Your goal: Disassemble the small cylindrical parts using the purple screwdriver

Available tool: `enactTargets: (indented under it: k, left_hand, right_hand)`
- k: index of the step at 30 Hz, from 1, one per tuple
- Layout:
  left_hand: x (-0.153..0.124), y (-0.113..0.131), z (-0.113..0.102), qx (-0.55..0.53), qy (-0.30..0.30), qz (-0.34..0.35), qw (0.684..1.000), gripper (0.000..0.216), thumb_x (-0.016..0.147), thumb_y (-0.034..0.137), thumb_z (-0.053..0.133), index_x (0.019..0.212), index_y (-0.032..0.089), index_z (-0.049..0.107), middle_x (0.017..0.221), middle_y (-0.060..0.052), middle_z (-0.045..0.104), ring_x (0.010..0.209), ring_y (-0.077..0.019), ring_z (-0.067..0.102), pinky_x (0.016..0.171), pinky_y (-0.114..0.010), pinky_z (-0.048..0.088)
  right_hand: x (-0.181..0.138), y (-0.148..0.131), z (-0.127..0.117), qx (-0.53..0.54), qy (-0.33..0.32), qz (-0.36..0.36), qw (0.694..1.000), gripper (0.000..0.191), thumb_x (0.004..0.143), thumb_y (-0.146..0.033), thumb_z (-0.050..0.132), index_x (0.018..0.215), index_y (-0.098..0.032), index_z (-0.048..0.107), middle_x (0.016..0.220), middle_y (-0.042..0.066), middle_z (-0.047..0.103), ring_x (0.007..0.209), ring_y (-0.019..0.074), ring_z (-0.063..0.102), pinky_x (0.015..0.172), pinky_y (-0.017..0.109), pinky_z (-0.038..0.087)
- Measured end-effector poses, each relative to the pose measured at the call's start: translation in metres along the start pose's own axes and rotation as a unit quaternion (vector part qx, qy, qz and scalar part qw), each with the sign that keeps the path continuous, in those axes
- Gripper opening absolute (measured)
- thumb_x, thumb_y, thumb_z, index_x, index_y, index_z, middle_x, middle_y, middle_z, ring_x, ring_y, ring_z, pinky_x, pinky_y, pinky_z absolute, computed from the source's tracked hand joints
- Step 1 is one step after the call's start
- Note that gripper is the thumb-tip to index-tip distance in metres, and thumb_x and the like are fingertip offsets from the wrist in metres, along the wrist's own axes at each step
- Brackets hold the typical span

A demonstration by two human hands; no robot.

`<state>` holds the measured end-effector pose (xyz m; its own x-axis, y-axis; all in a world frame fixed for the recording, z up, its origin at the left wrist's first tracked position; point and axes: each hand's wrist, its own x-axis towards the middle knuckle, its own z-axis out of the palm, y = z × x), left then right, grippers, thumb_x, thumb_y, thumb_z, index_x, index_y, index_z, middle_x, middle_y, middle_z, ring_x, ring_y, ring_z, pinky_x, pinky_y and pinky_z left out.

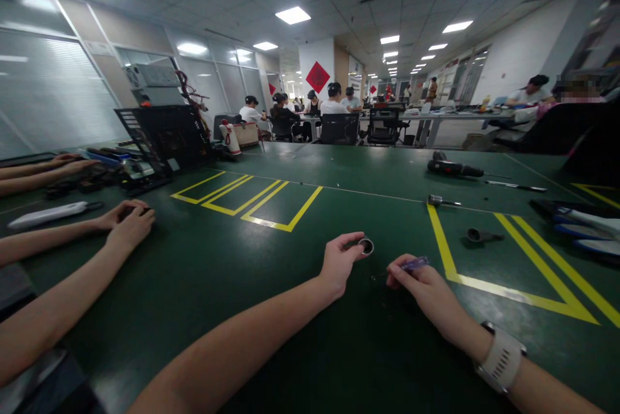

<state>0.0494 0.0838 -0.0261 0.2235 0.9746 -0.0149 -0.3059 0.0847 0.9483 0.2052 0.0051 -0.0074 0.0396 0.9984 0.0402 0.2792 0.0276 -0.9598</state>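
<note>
My left hand (339,263) rests on the green table (271,310) near its middle, fingers pinched on a small silver ring-shaped part (367,246). My right hand (419,285) lies just to the right of it, closed round a small purple-handled tool (415,263) whose thin tip points left towards the ring. A white watch (501,358) is on my right wrist. The two hands are a short gap apart.
A black cone-shaped part (477,235), a bit (438,200) and a power screwdriver (453,169) lie to the right, among yellow floor-tape lines (448,252). Another person's hands (126,220) rest at left, near a black computer case (162,139). People sit at far desks.
</note>
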Motion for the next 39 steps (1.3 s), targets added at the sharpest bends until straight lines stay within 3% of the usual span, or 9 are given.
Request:
enactTargets:
  k: [5,13,20,27,34,39]
  left_hand:
    - [0.004,-0.008,-0.007,0.001,-0.029,-0.004,1.000,0.032,0.076,-0.001,0.059,0.101,0.017,0.068,0.105,-0.007,0.067,0.096,-0.0188,0.064,0.091,-0.038,0.052]
    - [0.006,-0.008,-0.006,0.014,-0.008,-0.017,1.000,0.036,0.071,-0.001,0.064,0.102,0.018,0.067,0.103,-0.007,0.068,0.097,-0.0183,0.063,0.094,-0.038,0.048]
    - [0.004,-0.006,-0.004,0.030,-0.018,-0.012,0.999,0.037,0.066,0.001,0.068,0.099,0.017,0.068,0.100,-0.007,0.069,0.097,-0.0204,0.063,0.091,-0.039,0.048]
    - [-0.002,-0.003,0.001,0.044,-0.052,-0.005,0.998,0.036,0.065,0.005,0.071,0.098,0.017,0.068,0.099,-0.007,0.069,0.094,-0.0200,0.063,0.090,-0.039,0.047]
    - [-0.002,-0.007,-0.001,0.040,-0.070,0.007,0.997,0.033,0.067,0.005,0.069,0.098,0.015,0.067,0.099,-0.007,0.069,0.090,-0.0175,0.063,0.088,-0.035,0.049]
    - [-0.002,-0.008,0.002,0.058,-0.033,0.018,0.998,0.026,0.067,0.000,0.065,0.089,0.013,0.067,0.094,-0.008,0.069,0.082,-0.0163,0.065,0.080,-0.033,0.053]
  right_hand:
    - [-0.006,0.004,-0.008,-0.023,0.005,0.009,1.000,0.022,0.078,-0.038,0.061,0.064,-0.021,0.061,0.054,-0.002,0.060,0.054,0.0178,0.054,0.057,0.032,0.037]
    - [-0.010,0.008,0.003,0.065,0.027,0.021,0.997,0.027,0.082,-0.045,0.056,0.075,-0.020,0.063,0.072,0.002,0.068,0.074,0.0205,0.063,0.073,0.035,0.047]
    - [-0.010,0.016,0.001,0.140,0.057,0.003,0.988,0.025,0.082,-0.044,0.059,0.087,-0.021,0.064,0.087,0.004,0.071,0.088,0.0219,0.064,0.084,0.038,0.048]
    - [-0.011,0.010,0.000,-0.032,0.064,-0.047,0.996,0.028,0.083,-0.046,0.053,0.094,-0.025,0.067,0.092,0.004,0.069,0.090,0.0241,0.063,0.074,0.037,0.052]
    - [-0.011,0.015,0.005,-0.077,0.061,-0.144,0.985,0.023,0.084,-0.036,0.052,0.095,-0.023,0.067,0.096,0.007,0.069,0.093,0.0234,0.065,0.081,0.038,0.053]
    - [-0.011,0.022,0.008,-0.108,0.051,-0.174,0.978,0.022,0.087,-0.030,0.051,0.101,-0.024,0.066,0.100,0.007,0.069,0.094,0.0221,0.065,0.083,0.038,0.053]
